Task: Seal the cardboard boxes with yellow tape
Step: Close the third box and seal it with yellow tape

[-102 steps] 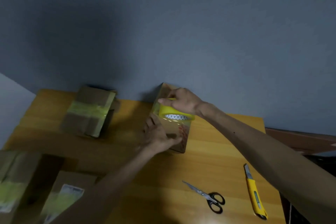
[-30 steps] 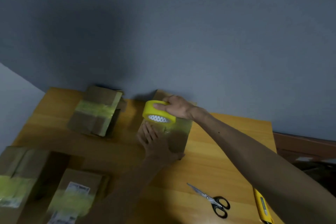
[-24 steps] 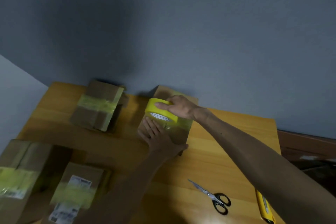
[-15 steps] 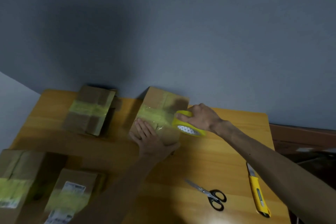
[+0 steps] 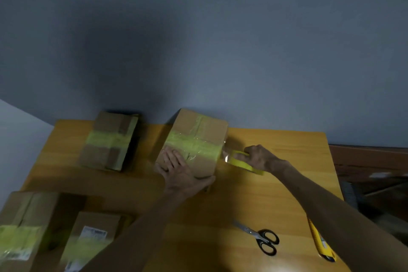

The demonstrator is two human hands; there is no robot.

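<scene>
R hand [image 5: 260, 158] grips tape roll [image 5: 245, 163] beside box [image 5: 198, 139].

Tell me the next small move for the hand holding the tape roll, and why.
Probably draw the tape roll down the right side of the box: the yellow strip already crosses the top, the roll in the right hand sits just past that edge, uncut, and the left hand steadies the box.

Brown cardboard boxes [image 5: 199, 139] carry yellow tape bands [image 5: 194, 146]; table [image 5: 276, 183] orange-yellow wood; scissors [image 5: 262, 240] black-handled; wall [image 5: 220, 51] grey-blue.
</scene>
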